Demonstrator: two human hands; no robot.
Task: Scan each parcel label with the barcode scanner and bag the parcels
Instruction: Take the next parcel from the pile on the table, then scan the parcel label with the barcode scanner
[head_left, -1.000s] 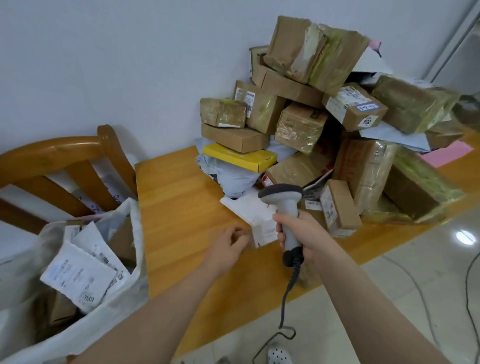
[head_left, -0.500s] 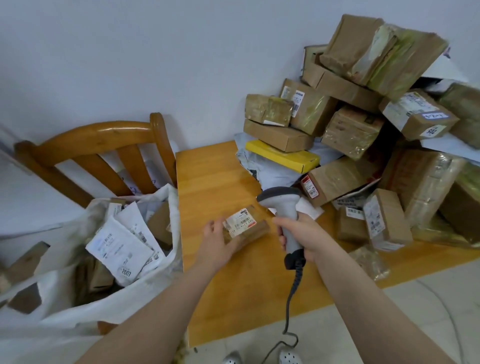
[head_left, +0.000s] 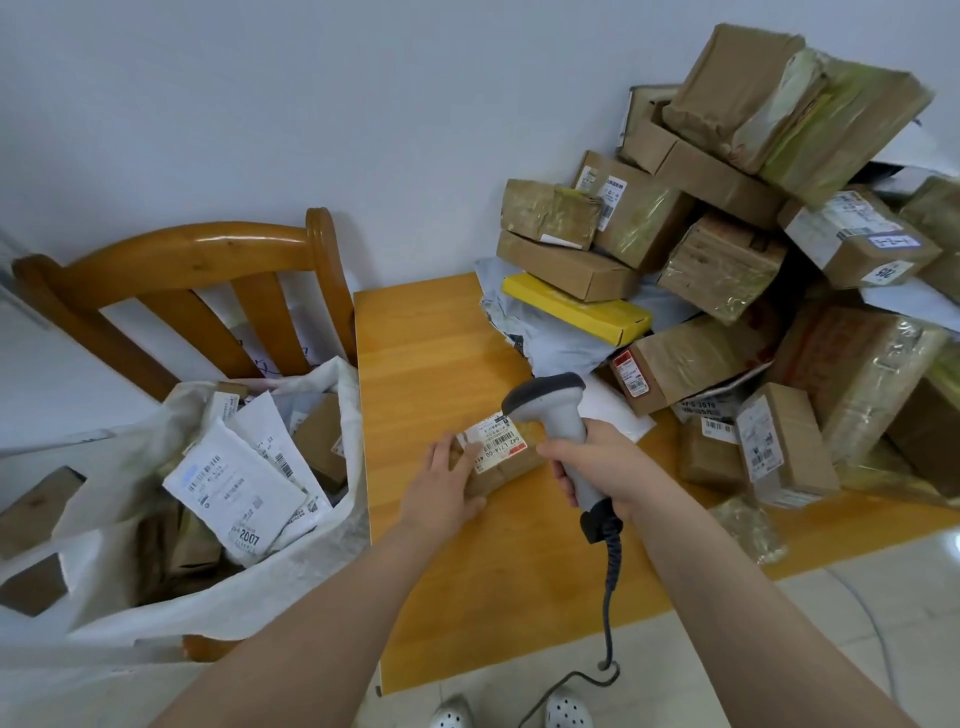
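1. Parcel lies on the tabletop, label up; the left hand grips its left end.
2. Right hand is clamped round the scanner handle; the scanner head hangs just over the label.
3. Bag, open and holding parcels, sits at the chair to the left; a pile of boxes crowds the tabletop's right.

Table bears parcel heap and, seemingly, a small parcel.
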